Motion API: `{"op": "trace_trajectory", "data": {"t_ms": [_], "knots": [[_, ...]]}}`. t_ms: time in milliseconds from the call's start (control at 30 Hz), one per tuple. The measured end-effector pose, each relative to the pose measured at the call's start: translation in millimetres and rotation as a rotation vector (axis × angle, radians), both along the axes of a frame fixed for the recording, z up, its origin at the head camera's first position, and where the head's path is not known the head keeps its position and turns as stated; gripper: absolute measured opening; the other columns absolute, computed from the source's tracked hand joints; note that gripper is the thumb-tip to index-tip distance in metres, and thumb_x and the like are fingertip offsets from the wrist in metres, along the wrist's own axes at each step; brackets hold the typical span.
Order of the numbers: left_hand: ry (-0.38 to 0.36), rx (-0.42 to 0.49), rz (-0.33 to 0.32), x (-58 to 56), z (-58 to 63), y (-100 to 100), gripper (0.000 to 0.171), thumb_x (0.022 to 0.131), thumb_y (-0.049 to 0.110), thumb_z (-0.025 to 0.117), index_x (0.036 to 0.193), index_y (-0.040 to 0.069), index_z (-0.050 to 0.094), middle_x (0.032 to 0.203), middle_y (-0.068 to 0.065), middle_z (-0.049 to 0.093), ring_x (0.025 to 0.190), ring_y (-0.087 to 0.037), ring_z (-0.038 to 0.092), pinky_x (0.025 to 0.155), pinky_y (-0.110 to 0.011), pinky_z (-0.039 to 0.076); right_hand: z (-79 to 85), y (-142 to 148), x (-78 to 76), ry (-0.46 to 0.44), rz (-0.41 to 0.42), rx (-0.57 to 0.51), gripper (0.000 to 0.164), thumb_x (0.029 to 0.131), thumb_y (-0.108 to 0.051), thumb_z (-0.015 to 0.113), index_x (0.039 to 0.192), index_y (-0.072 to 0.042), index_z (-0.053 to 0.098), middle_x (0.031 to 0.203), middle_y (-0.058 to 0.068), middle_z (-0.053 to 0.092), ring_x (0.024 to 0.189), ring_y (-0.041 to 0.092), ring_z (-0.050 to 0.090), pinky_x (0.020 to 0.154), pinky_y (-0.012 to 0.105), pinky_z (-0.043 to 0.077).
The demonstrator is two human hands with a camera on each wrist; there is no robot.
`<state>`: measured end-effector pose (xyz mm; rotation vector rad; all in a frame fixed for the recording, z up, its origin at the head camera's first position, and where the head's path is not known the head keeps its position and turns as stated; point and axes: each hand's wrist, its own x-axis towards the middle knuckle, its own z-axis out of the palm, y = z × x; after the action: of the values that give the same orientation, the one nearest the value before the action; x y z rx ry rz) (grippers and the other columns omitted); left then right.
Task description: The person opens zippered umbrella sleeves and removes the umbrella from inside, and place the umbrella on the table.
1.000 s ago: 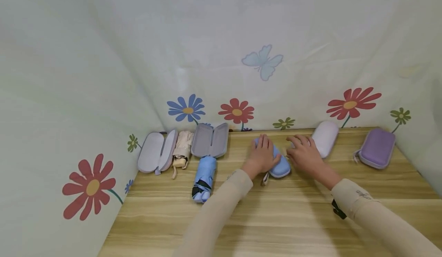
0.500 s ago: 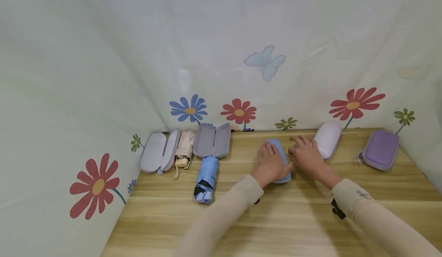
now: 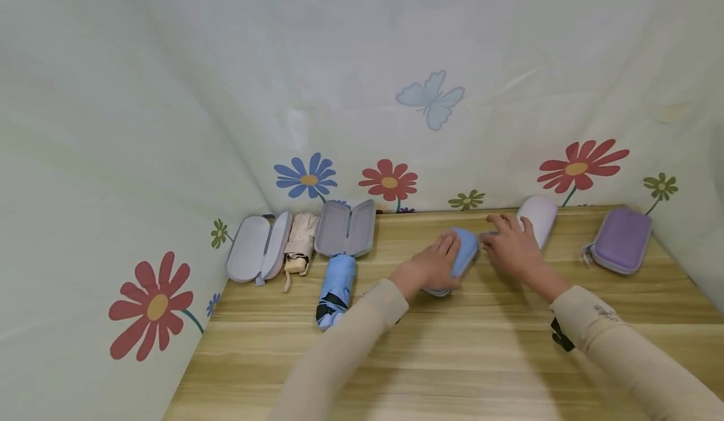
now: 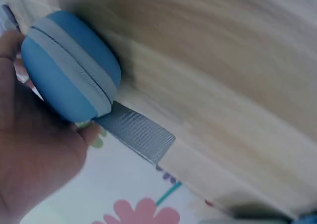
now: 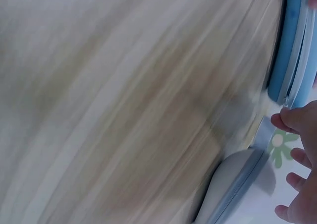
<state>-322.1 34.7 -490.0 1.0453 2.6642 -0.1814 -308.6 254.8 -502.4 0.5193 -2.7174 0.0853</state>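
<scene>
A blue hard-shell zip case [image 3: 466, 251] stands turned askew on the wooden table. My left hand [image 3: 434, 264] grips it from above and the left, covering much of its lid. In the left wrist view the case's rounded end faces the camera, with a zipper band round it and a grey strap [image 4: 138, 133] sticking out. At the far end my right hand [image 3: 511, 249] pinches the small zipper pull [image 5: 286, 103] between thumb and fingertip. In the right wrist view the zipper beside it shows a dark gap. A white case [image 3: 540, 217] lies partly behind the right hand.
A purple case [image 3: 624, 240] lies at the far right. On the left are two opened cases, one pale [image 3: 249, 248] and one grey [image 3: 334, 232], with a beige folded umbrella [image 3: 302, 237] between them. A blue folded umbrella [image 3: 338, 283] lies in front. A flowered curtain [image 3: 432, 100] hangs behind.
My left hand has turned the blue case, so its far end now points right towards the right hand. The right hand has shifted slightly right, overlapping the white case.
</scene>
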Motion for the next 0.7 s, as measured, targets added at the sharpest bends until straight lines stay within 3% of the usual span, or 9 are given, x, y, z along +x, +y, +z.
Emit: {"op": "trace_trajectory", "data": {"t_ms": [133, 233, 367, 567, 700], "knots": [[-0.026, -0.031, -0.154, -7.4, 5.2, -12, 0.098, 0.101, 0.049, 0.055, 0.162, 0.01, -0.011, 0.17, -0.006, -0.016, 0.157, -0.023, -0.009, 0.124, -0.028, 0.005, 1.3, 7, -0.7, -0.039, -0.007, 0.006, 0.015, 0.093, -0.023, 0.074, 0.105, -0.015, 0.079, 0.139, 0.017, 0.052, 0.129, 0.044, 0.043, 0.101, 0.072, 0.03], [-0.028, -0.038, -0.206, -11.9, 7.6, -18, 0.103, 0.099, 0.045, 0.062, 0.163, 0.012, -0.01, 0.17, -0.004, -0.017, 0.157, -0.02, -0.009, 0.124, -0.029, 0.005, 2.0, 9, 0.9, -0.047, 0.027, 0.007, 0.014, 0.093, -0.021, 0.074, 0.105, -0.014, 0.079, 0.138, 0.018, 0.054, 0.129, 0.044, 0.044, 0.101, 0.071, 0.032], [-0.014, -0.044, -0.223, -13.8, 6.7, -21, 0.105, 0.097, 0.045, 0.064, 0.163, 0.014, -0.011, 0.169, -0.002, -0.02, 0.156, -0.017, -0.014, 0.125, -0.032, 0.001, 3.7, 9, 4.7, -0.052, 0.067, 0.005, 0.011, 0.093, -0.02, 0.075, 0.1, -0.012, 0.079, 0.137, 0.018, 0.054, 0.13, 0.044, 0.045, 0.101, 0.071, 0.034], [0.06, -0.06, -0.222, -10.1, 2.1, -20, 0.1, 0.1, 0.052, 0.057, 0.163, 0.013, -0.011, 0.17, -0.004, -0.018, 0.155, -0.021, -0.017, 0.125, -0.035, -0.003, 5.7, 7, 9.5, -0.032, 0.088, 0.004, 0.007, 0.091, -0.02, 0.077, 0.094, -0.013, 0.077, 0.134, 0.017, 0.056, 0.127, 0.045, 0.048, 0.097, 0.071, 0.038], [0.04, -0.037, -0.216, -8.5, 0.9, -21, 0.098, 0.102, 0.049, 0.056, 0.163, 0.014, -0.012, 0.169, -0.002, -0.019, 0.155, -0.015, -0.016, 0.125, -0.032, 0.001, 5.2, 7, 9.5, -0.018, 0.087, 0.008, 0.008, 0.09, -0.02, 0.078, 0.093, -0.013, 0.077, 0.134, 0.018, 0.057, 0.127, 0.046, 0.048, 0.097, 0.071, 0.038]]}}
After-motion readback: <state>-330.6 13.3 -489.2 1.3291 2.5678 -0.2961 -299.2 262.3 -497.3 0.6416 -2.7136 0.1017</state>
